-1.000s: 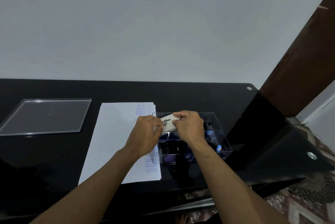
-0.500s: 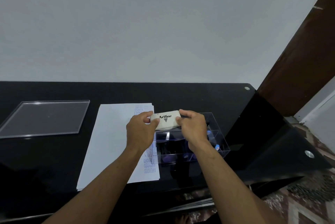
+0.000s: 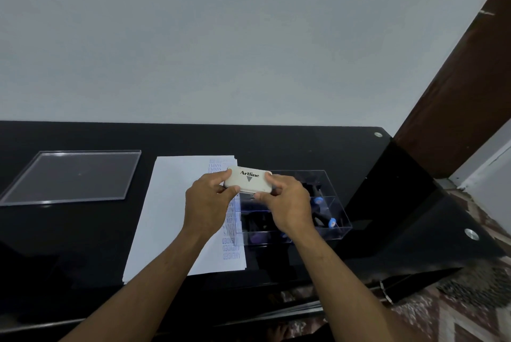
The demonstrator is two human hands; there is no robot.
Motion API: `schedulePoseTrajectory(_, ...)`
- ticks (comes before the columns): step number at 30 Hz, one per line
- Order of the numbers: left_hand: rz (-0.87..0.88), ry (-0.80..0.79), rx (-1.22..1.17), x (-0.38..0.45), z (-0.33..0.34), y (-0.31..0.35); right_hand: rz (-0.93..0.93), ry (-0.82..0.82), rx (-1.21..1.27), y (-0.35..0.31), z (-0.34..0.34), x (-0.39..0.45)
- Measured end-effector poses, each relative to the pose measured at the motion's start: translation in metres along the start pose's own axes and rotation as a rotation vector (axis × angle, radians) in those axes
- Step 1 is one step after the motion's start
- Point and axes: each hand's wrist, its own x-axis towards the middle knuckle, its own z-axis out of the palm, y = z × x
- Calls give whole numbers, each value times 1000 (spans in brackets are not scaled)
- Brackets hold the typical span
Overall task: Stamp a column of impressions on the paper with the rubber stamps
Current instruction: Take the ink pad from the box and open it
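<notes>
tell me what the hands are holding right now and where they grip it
Both hands hold one white ink pad case above the clear box. The left hand pinches its left end, the right hand pinches its right end.

— What is laid out on the table (image 3: 276, 142), and where?

— A sheet of paper (image 3: 171, 203) is placed at the middle, with a column of impressions (image 3: 231, 247) set along its right edge. A flat lid (image 3: 74, 175) is laid well to the left. A compartmented box (image 3: 329, 203) is set just beside the paper on the right, with rubber stamps (image 3: 322, 210) kept inside.

— And above them?

— An ink pad case (image 3: 249, 179) is held over the paper's right edge and the box's far left corner, gripped by the left hand (image 3: 207, 203) on its left and the right hand (image 3: 287, 203) on its right.
</notes>
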Motion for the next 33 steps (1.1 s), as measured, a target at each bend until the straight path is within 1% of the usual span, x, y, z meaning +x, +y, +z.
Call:
schedulePoseTrajectory(3,0,21,-2,-4,-10,-5,-20,-4,1,-5,11,-4)
schedulePoseTrajectory(9,-26,101,-48,-17,-57,-25,-68,-84,-6,-28,47,-16)
schedulePoseTrajectory(13,-46,163,-65,-28,-102,-48,-96,-156,-12,-45,88,-29)
schedulePoseTrajectory(23,-113,282,10,-55,-212,-113,-201,-336,-45,-80,199,-74)
schedulePoseTrajectory(27,-119,299,88,-61,-244,-134,-271,-377,-86,-88,236,-88)
schedulePoseTrajectory(33,-93,290,302,-60,-275,-161,-322,-390,-115,-98,270,-97)
